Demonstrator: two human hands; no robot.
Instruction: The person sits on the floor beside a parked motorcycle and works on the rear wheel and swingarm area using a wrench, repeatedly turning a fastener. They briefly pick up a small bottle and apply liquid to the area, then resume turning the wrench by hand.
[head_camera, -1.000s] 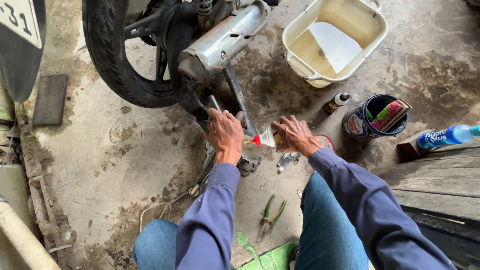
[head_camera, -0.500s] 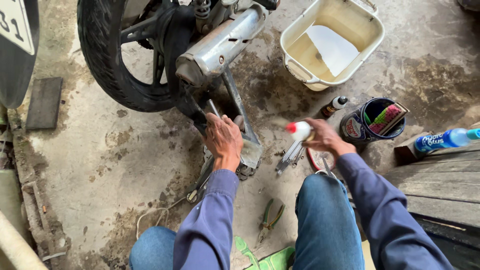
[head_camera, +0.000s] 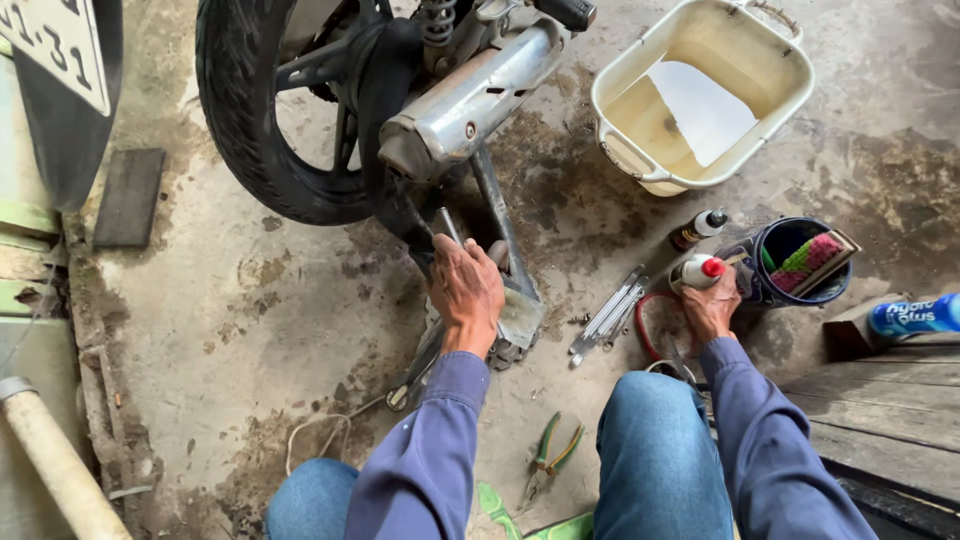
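The left hand (head_camera: 466, 292) rests on the lower frame of the motorcycle (head_camera: 440, 120), just below the chrome exhaust pipe (head_camera: 470, 95), with its fingers curled down around a metal part there; what exactly they press on is hidden under the hand. The right hand (head_camera: 712, 305) is off to the right of the exhaust pipe, fingers wrapped round a small white bottle with a red cap (head_camera: 696, 270), held low over the concrete floor (head_camera: 250, 330) just beside the dark blue bucket (head_camera: 800, 262) that holds a brush. Judging by this, the step in hand looks like setting the bottle down by the bucket while the left hand steadies the work at the frame. A few wrenches (head_camera: 608, 316) lie between the two hands, below and right of the exhaust pipe, and green-handled pliers (head_camera: 556, 450) lie nearer the knees. The next move would seem to call for a freed right hand and a tool from that small pile
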